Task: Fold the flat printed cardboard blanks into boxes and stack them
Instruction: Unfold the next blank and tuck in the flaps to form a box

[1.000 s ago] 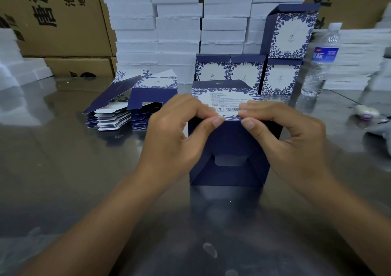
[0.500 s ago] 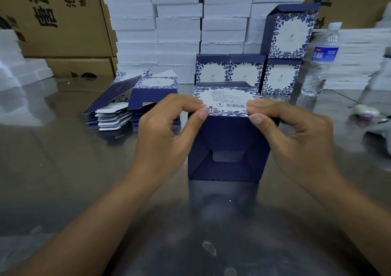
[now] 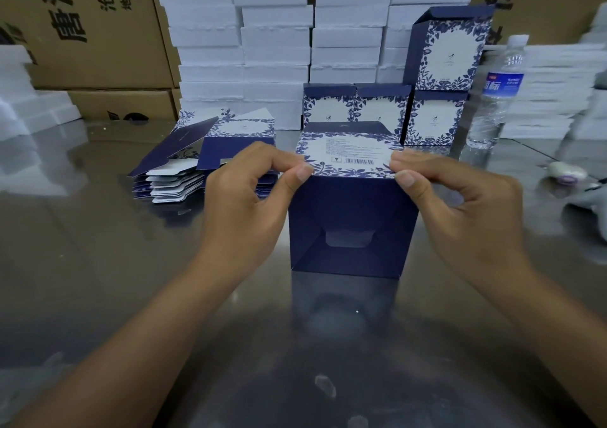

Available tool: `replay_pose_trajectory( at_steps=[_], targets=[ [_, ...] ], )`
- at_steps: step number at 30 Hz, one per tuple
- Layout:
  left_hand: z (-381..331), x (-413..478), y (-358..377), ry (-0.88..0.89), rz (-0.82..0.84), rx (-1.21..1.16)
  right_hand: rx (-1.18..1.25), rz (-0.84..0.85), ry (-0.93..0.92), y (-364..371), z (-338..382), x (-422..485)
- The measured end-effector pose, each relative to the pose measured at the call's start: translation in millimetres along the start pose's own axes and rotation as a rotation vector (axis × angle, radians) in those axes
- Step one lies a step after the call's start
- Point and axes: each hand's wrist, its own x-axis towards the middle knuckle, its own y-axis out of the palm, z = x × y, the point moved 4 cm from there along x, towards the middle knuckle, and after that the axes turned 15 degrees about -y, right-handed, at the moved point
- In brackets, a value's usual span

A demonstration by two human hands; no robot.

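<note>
lying at the left of the shiny table (image 3: 82,263), a pile of flat blanks (image 3: 197,165) fans out just behind the left hand (image 3: 249,204). that hand pinches the left corner of the printed barcode panel on a dark blue box (image 3: 353,224), which rests mid-table with tucked flaps facing the camera. the right hand (image 3: 460,211) pinches the right corner the same way, thumb and forefinger curled on the edge. behind stand finished boxes (image 3: 437,92), three in a row with one stacked on the rightmost. a water bottle (image 3: 496,92) stands upright just beside them.
</note>
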Motion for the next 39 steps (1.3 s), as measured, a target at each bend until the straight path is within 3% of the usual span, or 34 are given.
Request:
replay_pose_trajectory(
  at_steps=[4,8,12,18,21,23,27,31,39],
  targets=[
    [3.5,1.6,0.9,-0.050,0.018,-0.011,0.037,0.007,0.037,1.1,-3.7,-0.9],
    [8.1,4.4,0.1,-0.123,0.064,-0.064,0.137,-0.006,0.196,2.2,-9.6,-5.8],
    [16.8,10.0,0.0,-0.359,0.163,-0.312,0.293,0.045,0.398,7.5,-13.3,-7.0],
    [20.8,7.2,4.4,-0.454,0.159,-0.505,0.330,0.056,0.380,8.5,-15.4,-5.0],
    [21.2,2.7,9.0,-0.450,0.149,-0.465,0.347,0.091,0.379,12.1,-18.5,-11.8],
    [23.5,-1.2,13.9,-0.469,0.203,-0.432,0.339,0.199,0.395,17.2,-19.7,-19.5],
    [33.0,-10.3,22.3,-0.475,0.372,-0.338,0.058,0.430,0.308,24.2,-17.0,-26.1],
    [40.2,-14.9,28.6,-0.426,0.483,-0.221,0.022,0.412,0.290,26.5,-15.7,-26.4],
    [25.5,-15.4,22.8,-0.268,0.275,-0.106,-0.120,0.288,0.236,21.3,-8.5,-24.7]
  ],
)
